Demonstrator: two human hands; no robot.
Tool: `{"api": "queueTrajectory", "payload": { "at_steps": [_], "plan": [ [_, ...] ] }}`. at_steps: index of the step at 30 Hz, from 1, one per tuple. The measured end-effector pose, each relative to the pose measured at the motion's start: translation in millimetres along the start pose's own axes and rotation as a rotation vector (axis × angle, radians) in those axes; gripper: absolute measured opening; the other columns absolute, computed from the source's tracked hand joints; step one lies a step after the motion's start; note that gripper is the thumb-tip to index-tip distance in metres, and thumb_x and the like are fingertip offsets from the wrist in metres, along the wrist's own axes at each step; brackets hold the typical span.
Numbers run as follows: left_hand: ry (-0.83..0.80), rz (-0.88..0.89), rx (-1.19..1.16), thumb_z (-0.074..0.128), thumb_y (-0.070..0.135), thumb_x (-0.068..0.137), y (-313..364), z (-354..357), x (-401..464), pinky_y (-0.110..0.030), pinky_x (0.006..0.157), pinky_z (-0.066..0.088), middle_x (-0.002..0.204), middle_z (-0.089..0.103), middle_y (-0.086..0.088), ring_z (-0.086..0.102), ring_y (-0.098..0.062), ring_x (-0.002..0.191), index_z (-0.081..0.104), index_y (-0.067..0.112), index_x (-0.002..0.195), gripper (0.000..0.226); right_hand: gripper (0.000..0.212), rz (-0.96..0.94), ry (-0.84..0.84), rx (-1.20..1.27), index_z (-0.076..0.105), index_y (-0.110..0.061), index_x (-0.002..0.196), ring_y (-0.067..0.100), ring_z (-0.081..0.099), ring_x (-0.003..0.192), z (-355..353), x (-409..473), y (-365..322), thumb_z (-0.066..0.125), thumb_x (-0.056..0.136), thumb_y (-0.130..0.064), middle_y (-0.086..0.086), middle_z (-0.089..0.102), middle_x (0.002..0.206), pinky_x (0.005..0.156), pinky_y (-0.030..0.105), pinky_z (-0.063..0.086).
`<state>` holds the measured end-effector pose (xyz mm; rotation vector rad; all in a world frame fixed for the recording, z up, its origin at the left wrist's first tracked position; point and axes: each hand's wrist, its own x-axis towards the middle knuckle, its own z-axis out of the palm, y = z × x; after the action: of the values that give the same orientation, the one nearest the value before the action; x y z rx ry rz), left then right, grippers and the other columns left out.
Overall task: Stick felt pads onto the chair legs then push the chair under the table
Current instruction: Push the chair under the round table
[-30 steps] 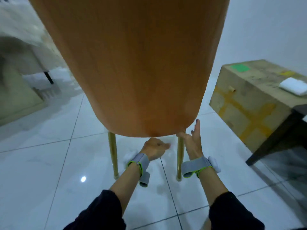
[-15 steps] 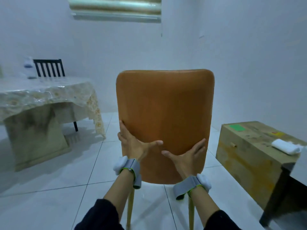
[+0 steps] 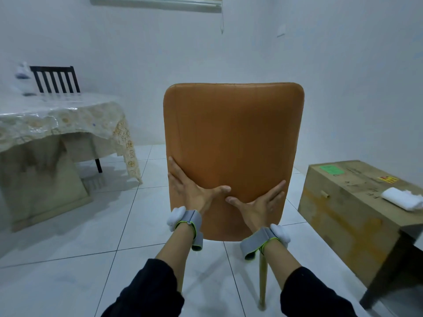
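An orange leather chair stands upright on the white tiled floor straight ahead, its back towards me. Both my hands lie flat on the lower part of its backrest, fingers spread. My left hand rests along the left edge and my right hand near the right edge, thumbs almost meeting. One light wooden leg shows below my right wrist; the leg ends and any felt pads are not visible. The table, under a patterned plastic cloth, stands to the left.
A black slatted chair stands behind the table. A large cardboard box with a white cloth on top sits to the right, close to the orange chair. A dark furniture leg stands at the lower right.
One second ago the chair loomed tilted close to me with my hands down by its legs. Now it stands upright and both palms are pressed on the backrest.
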<state>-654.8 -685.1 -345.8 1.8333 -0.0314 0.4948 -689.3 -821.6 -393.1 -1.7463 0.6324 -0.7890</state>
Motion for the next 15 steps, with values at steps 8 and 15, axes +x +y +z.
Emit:
{"api": "queueTrajectory", "payload": {
  "at_steps": [8, 15],
  "plan": [
    [-0.017, -0.009, 0.054, 0.094, 0.059, 0.029, -5, 24, 31, -0.055, 0.111, 0.036, 0.160, 0.013, -0.015, 0.028, -0.037, 0.143, -0.017, 0.039, 0.151, 0.167, 0.156, 0.033, -0.056, -0.088, -0.028, -0.035, 0.143, 0.044, 0.006, 0.146, 18, 40, -3, 0.091, 0.044, -0.049, 0.017, -0.012, 0.159, 0.115, 0.060, 0.020],
    [-0.057, -0.039, 0.099, 0.098, 0.028, 0.049, 32, 12, 33, -0.048, 0.114, 0.030, 0.160, 0.011, -0.018, 0.023, -0.038, 0.146, -0.014, 0.026, 0.154, 0.154, 0.119, -0.123, -0.035, -0.162, -0.011, -0.013, 0.151, 0.039, 0.009, 0.147, -11, 39, -40, 0.079, 0.075, -0.030, 0.021, -0.008, 0.159, 0.119, 0.048, 0.019]
  ]
}}
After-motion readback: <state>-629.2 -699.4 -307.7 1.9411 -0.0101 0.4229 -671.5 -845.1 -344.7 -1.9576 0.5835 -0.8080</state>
